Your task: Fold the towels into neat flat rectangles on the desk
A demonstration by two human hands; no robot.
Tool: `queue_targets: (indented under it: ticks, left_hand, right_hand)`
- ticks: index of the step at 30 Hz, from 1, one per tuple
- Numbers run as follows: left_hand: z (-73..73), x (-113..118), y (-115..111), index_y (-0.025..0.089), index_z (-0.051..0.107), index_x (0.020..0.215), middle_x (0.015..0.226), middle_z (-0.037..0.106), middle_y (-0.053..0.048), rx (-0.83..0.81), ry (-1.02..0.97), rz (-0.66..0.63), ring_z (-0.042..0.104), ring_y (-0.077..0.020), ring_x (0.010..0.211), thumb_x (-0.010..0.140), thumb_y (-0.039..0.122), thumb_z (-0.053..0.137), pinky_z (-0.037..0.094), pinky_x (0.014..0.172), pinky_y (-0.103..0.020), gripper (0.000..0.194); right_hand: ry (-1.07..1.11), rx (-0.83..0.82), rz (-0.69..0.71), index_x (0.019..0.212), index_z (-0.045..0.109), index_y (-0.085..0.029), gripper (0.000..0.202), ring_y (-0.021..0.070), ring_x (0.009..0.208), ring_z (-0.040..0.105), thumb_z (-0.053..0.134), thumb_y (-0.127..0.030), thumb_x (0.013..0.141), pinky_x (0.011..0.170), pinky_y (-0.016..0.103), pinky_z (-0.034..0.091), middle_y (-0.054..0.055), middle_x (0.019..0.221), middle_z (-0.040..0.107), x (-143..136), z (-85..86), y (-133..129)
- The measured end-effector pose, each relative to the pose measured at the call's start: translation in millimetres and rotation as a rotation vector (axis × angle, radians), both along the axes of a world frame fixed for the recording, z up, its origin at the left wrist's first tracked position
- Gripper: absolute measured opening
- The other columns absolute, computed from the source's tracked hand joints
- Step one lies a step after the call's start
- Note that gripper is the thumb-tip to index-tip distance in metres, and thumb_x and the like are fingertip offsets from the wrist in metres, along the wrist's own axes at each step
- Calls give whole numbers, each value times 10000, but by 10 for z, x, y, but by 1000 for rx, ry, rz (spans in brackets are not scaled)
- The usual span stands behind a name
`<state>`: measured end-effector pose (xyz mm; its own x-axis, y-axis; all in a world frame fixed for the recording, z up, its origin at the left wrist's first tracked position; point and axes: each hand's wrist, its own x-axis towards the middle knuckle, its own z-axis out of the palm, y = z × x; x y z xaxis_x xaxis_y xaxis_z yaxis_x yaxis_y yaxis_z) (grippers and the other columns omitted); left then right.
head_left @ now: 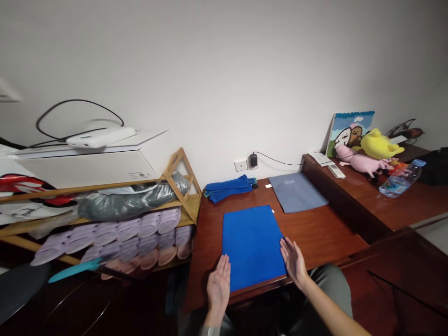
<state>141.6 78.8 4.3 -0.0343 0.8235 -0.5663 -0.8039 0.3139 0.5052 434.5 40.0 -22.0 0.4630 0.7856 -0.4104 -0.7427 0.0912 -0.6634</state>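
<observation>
A bright blue cloth (254, 247), flat and roughly rectangular, lies on the reddish-brown wooden desk (206, 261) in front of me. At its left edge is my left hand (219, 282), palm turned up and inward with the fingers stretched out. My right hand (294, 261) is by the cloth's right edge, its fingers extended too and the palm facing in. Neither hand grips anything; whether the fingertips touch the cloth I cannot tell. Behind it, against the wall, sits a folded blue cloth bundle (229, 186). A grey-blue flat pouch or cloth (297, 192) lies at the back right.
To the left, a wooden rack (182, 186) holds several lilac slippers (105, 233) and a white box (87, 168). On the raised surface at right are a plastic bottle (402, 179), a pink plush toy (362, 161) and a remote (336, 171). A black charger (253, 160) is plugged into the wall.
</observation>
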Motion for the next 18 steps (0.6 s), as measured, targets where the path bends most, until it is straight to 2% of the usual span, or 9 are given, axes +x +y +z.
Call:
queue_targets:
  ticks: [2,4,7,9,11,13,16,18]
  left_hand:
    - [0,-55,-49,252,764,1321,1443,795,-84,11,71,3,516,-207,1587,886,202,483,364,1343,-339,521]
    - [-30,-112,-114,312,803,1191,1398,818,-32,66,271,-1,509,-232,1597,894,250,528,346,1355,-380,410]
    - [-127,-296,-229,390,841,1051,1310,842,0,270,858,-99,619,-351,1502,820,411,720,417,1324,-502,262]
    - [-195,-466,-295,398,862,1039,1214,857,4,549,1282,-230,767,-399,1279,771,482,785,581,1166,-581,292]
    - [-238,-614,-339,403,865,1070,1123,857,46,899,1599,-298,848,-360,1031,808,473,762,692,899,-561,290]
    - [-251,-707,-368,455,837,1172,1063,845,99,1172,1811,-228,859,-299,877,866,387,697,688,709,-475,344]
    - [-225,-755,-407,590,683,1422,1016,838,142,1341,1986,-78,852,-253,804,895,263,605,671,631,-391,625]
    - [-196,-765,-439,656,598,1485,972,843,154,1356,2011,-84,849,-247,763,872,224,602,688,611,-365,750]
  right_hand:
    - [-24,-17,-38,1029,848,-294,578,389,1559,529,841,-741,661,1336,519,369,137,1370,790,185,29,-69]
    - [-83,-31,-53,986,858,-302,546,409,1526,559,842,-729,646,1326,538,383,145,1347,798,313,65,-155]
    - [-371,-60,29,981,871,-315,498,449,1355,685,841,-709,678,1249,623,468,142,1261,824,457,139,-357]
    - [-740,-43,195,1036,877,-336,434,445,1255,734,830,-660,752,1184,647,530,116,1226,828,523,202,-538]
    - [-1142,13,400,1151,862,-398,367,421,1259,736,806,-568,831,1169,629,558,69,1270,815,546,260,-720]
    - [-1448,65,564,1272,810,-485,402,395,1286,732,790,-477,871,1167,593,575,13,1339,797,520,295,-858]
    - [-1687,47,686,1309,765,-560,432,361,1208,767,737,-373,920,1091,543,625,-47,1316,809,437,294,-938]
    - [-1766,20,701,1260,773,-578,419,339,1125,787,668,-307,959,1026,520,649,-67,1247,829,401,270,-924]
